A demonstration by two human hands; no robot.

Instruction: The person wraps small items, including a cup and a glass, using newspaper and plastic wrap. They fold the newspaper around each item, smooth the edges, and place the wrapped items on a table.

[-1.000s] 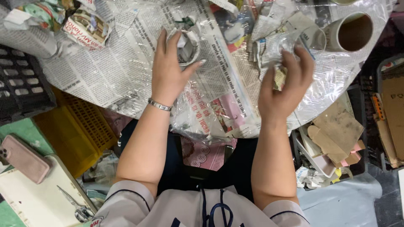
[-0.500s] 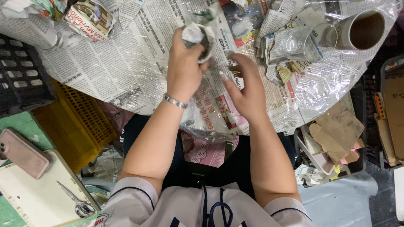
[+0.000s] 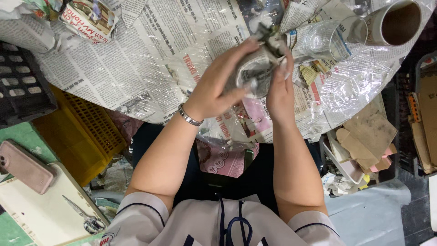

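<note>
Nearest you, at the lap: your forearms rise from the white collared top toward the table; scissors (image 3: 82,217) and a pink phone (image 3: 26,166) lie on the board at your left, untouched.
Left hand: your left hand (image 3: 218,89), silver bracelet (image 3: 189,116) at the wrist, is clamped around the newspaper-wrapped bundle (image 3: 255,68).
Right hand: your right hand (image 3: 280,86) is closed on the bundle's other side, fingertips pressing the twisted paper at its top.
Bundle: held up between both hands, just above the newspaper sheets (image 3: 136,68) and clear plastic film (image 3: 359,77).
Progress: paper already covers the object; by my judgement, only the loose top is left to tuck.
Farther on: a bare clear glass (image 3: 330,38) lies unwrapped just beyond, a cardboard tube (image 3: 396,20) past it.
Far left: another wrapped parcel (image 3: 88,18) sits finished.
</note>
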